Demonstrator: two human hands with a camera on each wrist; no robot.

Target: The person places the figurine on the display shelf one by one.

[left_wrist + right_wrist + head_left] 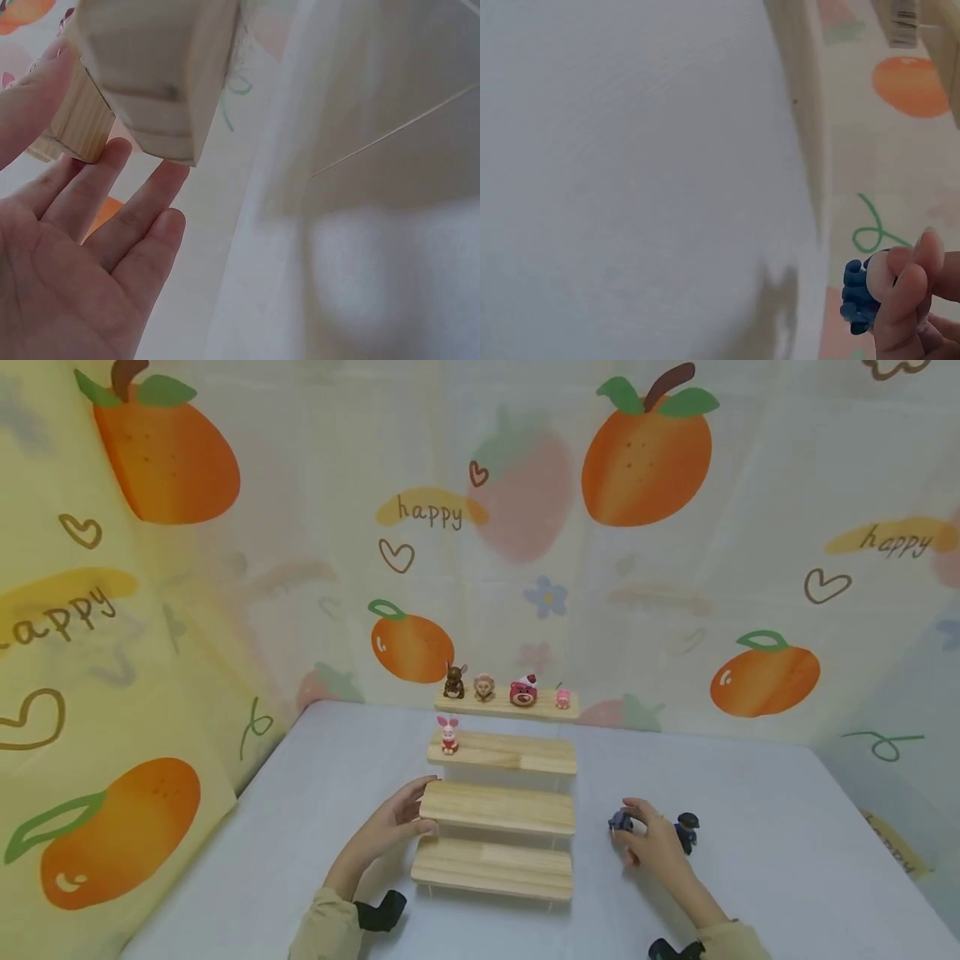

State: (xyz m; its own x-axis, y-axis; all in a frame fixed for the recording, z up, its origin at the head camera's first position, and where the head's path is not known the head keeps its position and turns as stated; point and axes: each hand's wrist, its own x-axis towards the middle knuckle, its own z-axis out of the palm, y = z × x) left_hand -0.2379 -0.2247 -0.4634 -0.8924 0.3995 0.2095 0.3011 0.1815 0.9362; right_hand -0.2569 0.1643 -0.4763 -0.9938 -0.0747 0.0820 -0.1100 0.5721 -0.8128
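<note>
A four-step wooden display stand (498, 810) stands in the middle of the table in the head view. My left hand (385, 824) is at its left end, by the second step from the front. In the left wrist view its fairly straight fingers (127, 225) are spread, tips right at the ends of the boards. My right hand (658, 842), to the right of the stand, pinches a small blue figurine (857, 296) between thumb and fingers. The right wrist view shows the figurine partly hidden by those fingers. Beside that hand stands a dark-capped figurine (687, 832).
On the top step is a row of small figurines: a brown one (454, 682), a pale one (483, 687), a red bear face (523, 692) and a pink one (562, 698). A long-eared pink figurine (448, 737) sits on the step below. Behind the table hangs a printed cloth (315, 477).
</note>
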